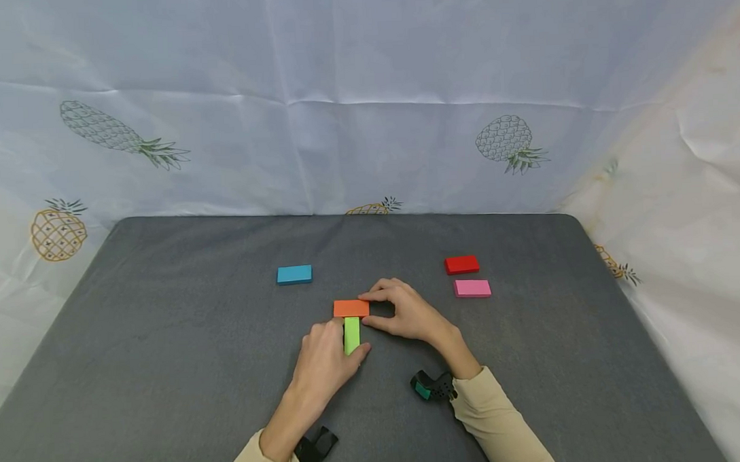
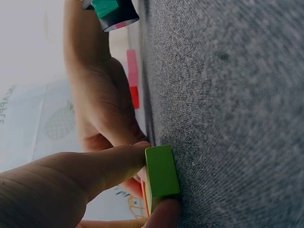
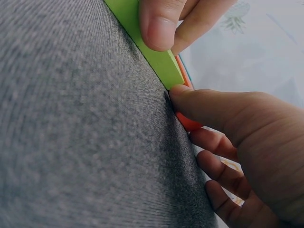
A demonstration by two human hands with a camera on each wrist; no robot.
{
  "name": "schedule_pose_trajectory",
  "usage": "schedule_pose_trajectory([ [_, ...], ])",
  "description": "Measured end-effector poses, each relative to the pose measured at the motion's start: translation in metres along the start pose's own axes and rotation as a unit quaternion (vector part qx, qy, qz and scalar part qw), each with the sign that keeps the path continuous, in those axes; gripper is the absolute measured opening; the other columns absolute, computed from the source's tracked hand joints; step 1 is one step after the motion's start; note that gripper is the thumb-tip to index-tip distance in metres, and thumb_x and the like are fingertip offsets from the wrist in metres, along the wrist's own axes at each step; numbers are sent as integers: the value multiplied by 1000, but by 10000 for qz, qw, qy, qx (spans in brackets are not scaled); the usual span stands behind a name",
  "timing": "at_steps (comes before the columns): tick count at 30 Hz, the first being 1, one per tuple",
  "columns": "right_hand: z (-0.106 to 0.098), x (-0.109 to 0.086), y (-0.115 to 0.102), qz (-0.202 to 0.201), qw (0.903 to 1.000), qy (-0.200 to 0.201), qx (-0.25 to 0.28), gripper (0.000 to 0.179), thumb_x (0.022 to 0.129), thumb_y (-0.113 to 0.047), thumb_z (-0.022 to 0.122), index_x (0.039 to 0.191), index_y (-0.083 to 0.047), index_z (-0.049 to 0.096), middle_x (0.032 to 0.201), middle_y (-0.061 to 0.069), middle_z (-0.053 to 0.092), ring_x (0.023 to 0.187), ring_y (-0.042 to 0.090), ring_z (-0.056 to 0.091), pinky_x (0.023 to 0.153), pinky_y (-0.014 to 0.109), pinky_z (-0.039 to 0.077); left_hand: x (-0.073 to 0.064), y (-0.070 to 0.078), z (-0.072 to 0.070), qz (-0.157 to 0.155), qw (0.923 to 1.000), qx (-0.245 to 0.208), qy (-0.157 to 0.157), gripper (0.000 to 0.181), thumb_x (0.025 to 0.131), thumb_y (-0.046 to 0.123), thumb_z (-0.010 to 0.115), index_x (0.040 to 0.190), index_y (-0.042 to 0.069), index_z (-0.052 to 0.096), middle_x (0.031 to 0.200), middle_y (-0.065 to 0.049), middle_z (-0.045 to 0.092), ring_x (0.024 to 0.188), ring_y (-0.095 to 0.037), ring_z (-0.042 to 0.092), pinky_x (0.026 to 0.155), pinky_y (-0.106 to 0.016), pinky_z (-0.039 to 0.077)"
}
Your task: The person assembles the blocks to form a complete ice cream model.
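Note:
An orange block (image 1: 351, 308) lies crosswise on the grey table, its near long side against the end of a lime green block (image 1: 352, 335), so the two form a T. My left hand (image 1: 325, 358) holds the green block, thumb on one side and fingers on the other. From the right, my right hand (image 1: 409, 314) pinches the right end of the orange block between thumb and index finger. In the right wrist view, the right thumb (image 3: 209, 107) sits at the corner where green and orange meet. The remaining right fingers are bent beside the orange block.
A blue block (image 1: 295, 274) lies at the back left of the grey table (image 1: 165, 333). Toward the back right are a red block (image 1: 461, 264) and a pink block (image 1: 472, 288). Pineapple-printed white cloth (image 1: 339, 55) hangs behind. Both wrists wear black devices.

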State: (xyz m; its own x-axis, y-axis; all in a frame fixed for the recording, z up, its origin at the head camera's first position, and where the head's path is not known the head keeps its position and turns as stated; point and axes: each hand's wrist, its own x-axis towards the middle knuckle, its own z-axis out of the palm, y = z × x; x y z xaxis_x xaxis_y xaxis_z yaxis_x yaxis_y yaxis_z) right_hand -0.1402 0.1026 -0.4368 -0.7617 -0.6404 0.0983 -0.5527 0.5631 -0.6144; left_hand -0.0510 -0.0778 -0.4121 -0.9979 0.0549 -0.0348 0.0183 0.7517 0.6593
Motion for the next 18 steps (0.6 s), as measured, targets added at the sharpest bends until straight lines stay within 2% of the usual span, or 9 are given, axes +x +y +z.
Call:
schedule_pose_trajectory([
  [5, 1, 0, 1, 14, 10000, 17, 25, 41, 92, -26, 78, 129, -12, 72, 109, 2, 70, 100, 17, 59, 92, 38, 51, 1, -1, -2, 12, 10000, -40, -75, 29, 84, 19, 85, 87, 0, 63, 61, -1, 42, 45, -12, 41, 43, -23, 33],
  [10, 2, 0, 2, 21, 10000, 27, 53, 42, 91, -26, 79, 130, -11, 71, 108, 2, 69, 100, 17, 59, 91, 38, 51, 2, -3, -7, 67, 10000, -35, 6, 29, 85, 22, 84, 83, 0, 65, 58, 1, 41, 43, -9, 39, 42, -23, 31],
  [13, 2, 0, 3, 62, 9999, 31, 75, 43, 91, -25, 79, 130, -11, 71, 109, 2, 69, 100, 17, 59, 91, 38, 51, 4, -3, -10, 77, 9999, -50, 73, 31, 85, 23, 84, 93, -3, 69, 57, 1, 46, 43, -8, 41, 42, -22, 32],
  [18, 2, 0, 2, 108, 9999, 30, 122, 44, 91, -26, 79, 131, -11, 71, 109, 2, 69, 101, 17, 59, 93, 39, 50, 6, -6, -18, 87, 9999, 4, 108, 38, 86, 22, 84, 108, -5, 71, 65, -5, 59, 47, -9, 48, 44, -24, 39],
])
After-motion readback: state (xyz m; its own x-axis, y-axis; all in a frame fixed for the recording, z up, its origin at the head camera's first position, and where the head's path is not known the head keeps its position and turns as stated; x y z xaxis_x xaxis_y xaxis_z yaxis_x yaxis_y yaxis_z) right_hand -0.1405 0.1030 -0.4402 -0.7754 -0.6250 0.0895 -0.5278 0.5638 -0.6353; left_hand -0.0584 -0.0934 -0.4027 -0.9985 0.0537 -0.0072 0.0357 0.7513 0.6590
